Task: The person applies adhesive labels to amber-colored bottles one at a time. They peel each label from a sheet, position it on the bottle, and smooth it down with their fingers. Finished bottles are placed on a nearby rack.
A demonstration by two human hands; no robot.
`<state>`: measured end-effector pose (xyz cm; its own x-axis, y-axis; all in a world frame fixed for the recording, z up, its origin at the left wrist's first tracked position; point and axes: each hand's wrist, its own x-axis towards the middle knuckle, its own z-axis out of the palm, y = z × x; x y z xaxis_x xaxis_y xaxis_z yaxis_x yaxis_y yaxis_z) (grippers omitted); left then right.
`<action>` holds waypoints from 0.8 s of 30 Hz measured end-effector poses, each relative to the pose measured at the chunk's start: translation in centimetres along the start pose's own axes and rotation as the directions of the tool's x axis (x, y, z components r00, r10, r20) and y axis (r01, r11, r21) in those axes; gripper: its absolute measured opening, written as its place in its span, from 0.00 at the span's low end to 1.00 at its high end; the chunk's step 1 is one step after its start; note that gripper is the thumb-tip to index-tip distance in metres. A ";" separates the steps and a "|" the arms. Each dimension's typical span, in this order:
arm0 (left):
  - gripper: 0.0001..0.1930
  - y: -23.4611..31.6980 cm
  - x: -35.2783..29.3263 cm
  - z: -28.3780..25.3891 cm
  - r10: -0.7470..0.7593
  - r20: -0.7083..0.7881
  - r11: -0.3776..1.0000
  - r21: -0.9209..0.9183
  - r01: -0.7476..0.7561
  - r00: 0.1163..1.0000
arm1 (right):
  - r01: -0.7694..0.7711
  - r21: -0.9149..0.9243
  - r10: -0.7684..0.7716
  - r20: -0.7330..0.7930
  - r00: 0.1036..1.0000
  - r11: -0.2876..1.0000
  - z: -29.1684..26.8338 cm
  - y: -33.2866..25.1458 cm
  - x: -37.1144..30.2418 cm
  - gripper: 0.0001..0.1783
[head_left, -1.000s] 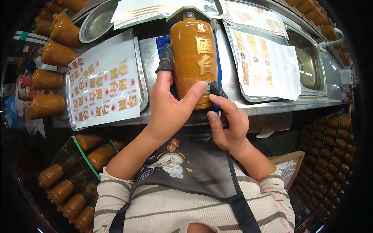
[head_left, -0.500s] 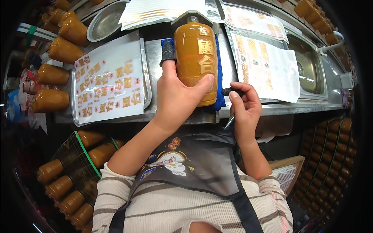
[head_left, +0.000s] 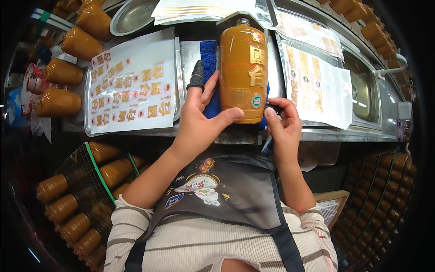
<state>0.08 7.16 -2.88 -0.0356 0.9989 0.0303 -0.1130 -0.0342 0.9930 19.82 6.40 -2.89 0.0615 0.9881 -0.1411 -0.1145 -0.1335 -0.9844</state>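
Note:
A glossy brown bottle (head_left: 235, 68) with raised gold characters lies on a blue cloth (head_left: 208, 55), its neck away from me. A small round green-and-white emblem (head_left: 256, 100) shows near its base. My left hand (head_left: 194, 113) grips the bottle's lower left side, thumb on the front. Its index finger, in a black finger cot (head_left: 196, 77), points up off the bottle. Beside the base on the right, my right hand (head_left: 284, 124) has its fingers curled, the index in a black cot. A slim pointed metal tool (head_left: 268, 146) sticks out below its palm, partly hidden.
To the left lies a tray (head_left: 177, 81) with a sheet of gold stickers (head_left: 131, 90). More sticker sheets (head_left: 312, 81) are at right, before a sink (head_left: 362, 90). Brown bottles (head_left: 59, 103) line the left side. A metal bowl (head_left: 131, 18) stands at the back; an angled support (head_left: 247, 16) surrounds the bottle neck.
My left thumb has slid down toward the bottle's base, uncovering the round emblem. My right hand has come up against the bottle's lower right side. The view has shifted slightly.

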 end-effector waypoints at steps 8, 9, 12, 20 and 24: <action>0.50 -0.7 -0.6 -2.3 0.110 0.221 0.857 0.474 -0.205 0.969 | 0.526 -0.498 -0.532 0.145 0.834 0.689 0.7 0.7 -4.1 0.17; 0.50 -0.9 -0.7 -1.8 0.140 0.195 0.833 0.507 -0.222 0.971 | 0.551 -0.524 -0.544 0.187 0.818 0.649 0.9 0.4 -4.0 0.17; 0.47 -0.3 -1.0 -0.7 0.212 0.140 0.797 0.548 -0.254 0.967 | 0.643 -0.537 -0.589 0.300 0.751 0.546 1.1 -0.2 -3.7 0.19; 0.42 0.3 -0.4 -0.6 0.422 0.222 0.637 0.617 -0.462 0.879 | 0.568 -0.513 -0.574 0.167 0.802 0.644 1.2 -0.3 -3.4 0.20; 0.41 -0.4 0.0 -0.3 0.417 0.238 0.636 0.613 -0.469 0.877 | 0.552 -0.557 -0.530 0.220 0.819 0.621 1.9 -0.6 -2.2 0.22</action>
<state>-0.18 7.20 -3.34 0.1584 0.8696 0.4676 0.5535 -0.4704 0.6873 17.90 4.44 -1.78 -0.1073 0.8968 0.4292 0.5153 0.4193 -0.7474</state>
